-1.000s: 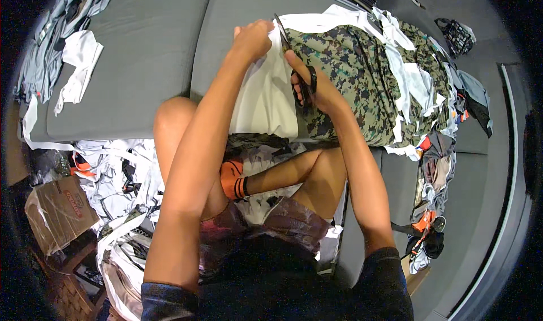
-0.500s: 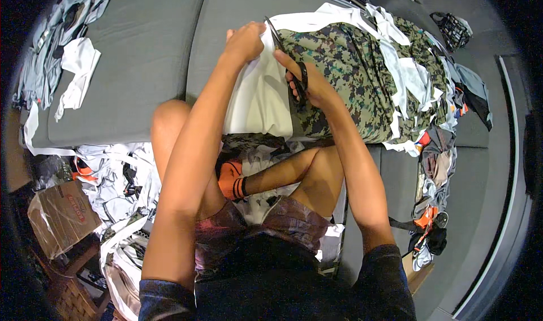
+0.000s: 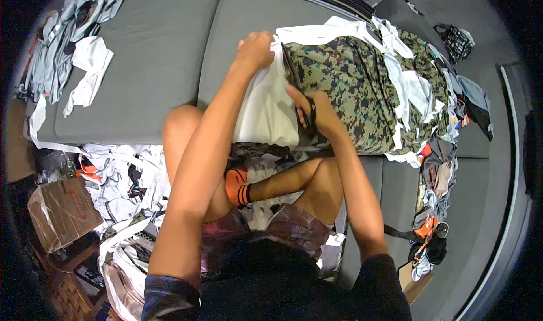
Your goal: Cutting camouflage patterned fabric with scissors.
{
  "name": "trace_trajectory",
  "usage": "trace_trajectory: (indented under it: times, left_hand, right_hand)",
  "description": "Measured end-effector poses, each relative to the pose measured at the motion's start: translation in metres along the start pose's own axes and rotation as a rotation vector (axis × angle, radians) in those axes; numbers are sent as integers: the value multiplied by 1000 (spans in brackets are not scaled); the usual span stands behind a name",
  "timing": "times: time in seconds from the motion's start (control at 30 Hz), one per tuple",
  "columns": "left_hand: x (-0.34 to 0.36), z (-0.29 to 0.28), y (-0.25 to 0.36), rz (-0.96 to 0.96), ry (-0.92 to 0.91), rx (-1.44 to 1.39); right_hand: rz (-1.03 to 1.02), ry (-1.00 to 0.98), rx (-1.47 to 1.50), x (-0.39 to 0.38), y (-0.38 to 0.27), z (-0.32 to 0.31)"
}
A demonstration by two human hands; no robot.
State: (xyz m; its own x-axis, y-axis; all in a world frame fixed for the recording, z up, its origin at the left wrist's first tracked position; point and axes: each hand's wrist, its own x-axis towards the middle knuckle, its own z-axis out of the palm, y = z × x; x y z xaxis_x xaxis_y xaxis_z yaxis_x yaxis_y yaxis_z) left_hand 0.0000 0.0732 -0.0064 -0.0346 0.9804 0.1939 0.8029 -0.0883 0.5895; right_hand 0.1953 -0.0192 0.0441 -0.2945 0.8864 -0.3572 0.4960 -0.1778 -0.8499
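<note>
My left hand (image 3: 257, 48) is closed on the upper edge of a white fabric piece (image 3: 266, 109), which hangs down toward my knees. To its right, my right hand (image 3: 321, 113) grips scissors by their black handles (image 3: 310, 113). The blades are hard to make out against the dark fold between the fabrics. Camouflage fabric (image 3: 345, 89) lies heaped beside the scissors, bordering the white piece. Along its far edge runs a white strip (image 3: 314, 34), its left end next to my left hand.
Grey cushions (image 3: 141, 72) spread out before me. White scraps (image 3: 418, 92) lie over the camouflage heap. Grey clothing (image 3: 42, 72) and a white scrap (image 3: 90, 66) are at far left. A cardboard box (image 3: 65, 213) stands lower left by piled white cloth (image 3: 127, 179). Mixed garments (image 3: 438, 174) line the right.
My right hand has drawn the scissors back toward me, away from my left hand. My left hand still grips the white fabric. The whole view has shifted slightly.
</note>
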Motion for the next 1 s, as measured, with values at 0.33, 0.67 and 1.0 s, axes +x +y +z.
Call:
trace_trajectory:
  times: [0.33,0.67,1.0]
  left_hand:
    - [-1,23,-4,-136,-134,88]
    - [-12,29,4,-62,109,19]
    - [-10,13,10,33,-72,198]
  right_hand:
    - [-173,332,12,10,-19,2]
    - [-896,100,-895,193,-136,62]
    - [-206,-723,-998,243,-173,73]
